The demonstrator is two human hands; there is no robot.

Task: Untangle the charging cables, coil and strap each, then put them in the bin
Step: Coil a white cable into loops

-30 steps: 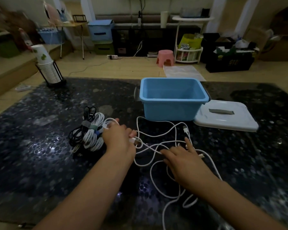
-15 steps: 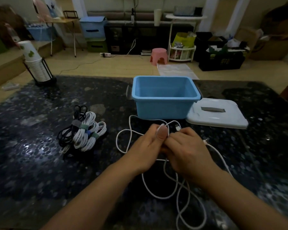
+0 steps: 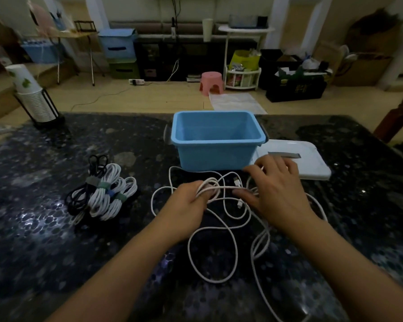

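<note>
The left hand (image 3: 191, 205) gripped a few small turns of the loose white cable (image 3: 213, 256), wound round its fingers (image 3: 207, 194). The right hand (image 3: 277, 191) was spread above the strands, fingers straight, pinching nothing, its fingertips near a plug (image 3: 237, 182) lying between the two hands. Half a second earlier both hands had been pressed together over one knot of cable; a second earlier they had lain apart, the left beside the finished bundles, the right flat on the tangle. The change was thus from picking strands apart to winding: the first turns of a coil had been started on the left hand, and the right had let go, probably to fetch the next length.

Most of the cable lay in open loops on the table (image 3: 44, 240), trailing toward its near edge. Whether it was one cable or two could not be told. The strapped bundles (image 3: 102, 194), white with one black, lay left of the hands, not yet binned. The blue bin (image 3: 216, 156) stood beyond the hands toward the far edge, nothing visible inside, its white lid (image 3: 312, 161) lying just beside it on the right. A rack of paper cups (image 3: 33, 98) stood at the far left corner. Coiling, strapping and binning all remained.
</note>
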